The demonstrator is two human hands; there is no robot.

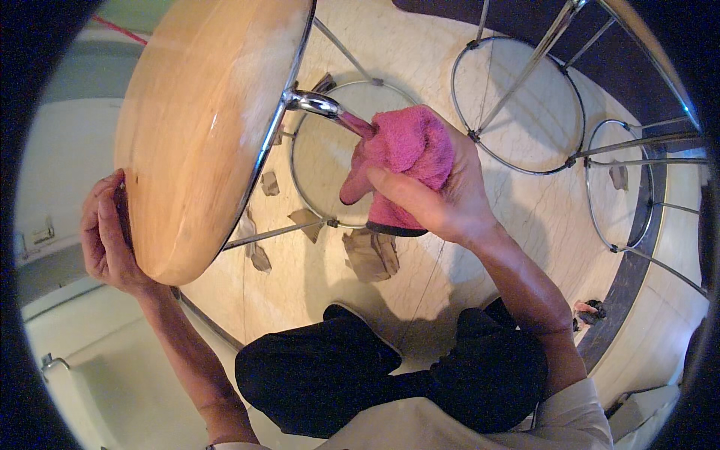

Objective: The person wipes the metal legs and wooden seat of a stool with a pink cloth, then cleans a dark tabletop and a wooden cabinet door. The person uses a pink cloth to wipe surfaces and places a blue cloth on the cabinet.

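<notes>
A stool with a round, glossy wooden seat (pixel 185 129) and chrome legs is tilted in front of me. My left hand (pixel 107 236) grips the seat's rim at the left, its fingers curled around the edge. In my right hand (pixel 444 202) is a bunched pink cloth (pixel 413 140) with a dark hem. The cloth is pressed around a chrome leg (pixel 318 104) a short way out from the seat, and it hides part of that leg. Beyond the cloth, a metal ring (pixel 292 154) joins the legs.
More chrome-legged stools with metal rings (pixel 520 171) stand at the right. Torn brown paper or cardboard scraps (pixel 371 256) lie on the veined stone-look floor (pixel 422 292). A dark border strip (pixel 621 287) runs along the right. Pale cabinets or panels (pixel 73 146) line the left.
</notes>
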